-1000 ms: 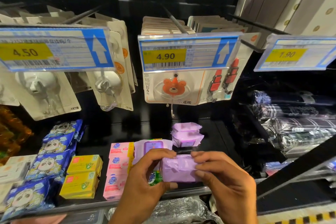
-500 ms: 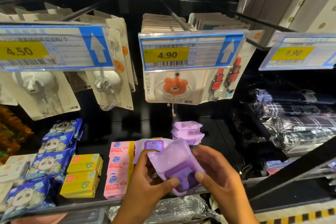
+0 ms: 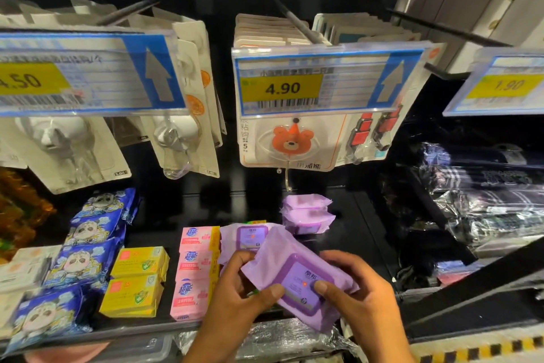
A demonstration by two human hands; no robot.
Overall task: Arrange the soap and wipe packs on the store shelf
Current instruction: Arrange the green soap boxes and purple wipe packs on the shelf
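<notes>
Both hands hold one purple wipe pack (image 3: 291,270) over the shelf's front edge, its label side facing me and tilted. My left hand (image 3: 235,295) grips its left edge with the thumb on the lid. My right hand (image 3: 357,295) grips the right side, thumb pressed on the label. Behind it another purple wipe pack (image 3: 250,237) lies flat, and a short stack of purple wipe packs (image 3: 306,214) sits further back. Pink soap boxes (image 3: 195,270) stand in a column to the left, with yellow soap boxes (image 3: 137,280) beside them.
Blue cartoon-print packs (image 3: 88,247) line the shelf's left part. Hook cards hang above on pegs behind price tags (image 3: 323,83). Dark wrapped goods (image 3: 485,209) fill the right compartment past a black divider. The shelf's front rail (image 3: 141,328) runs below.
The purple pack was flipped from its plain underside to its label side and lifted slightly toward me. Both thumbs now sit on its face.
</notes>
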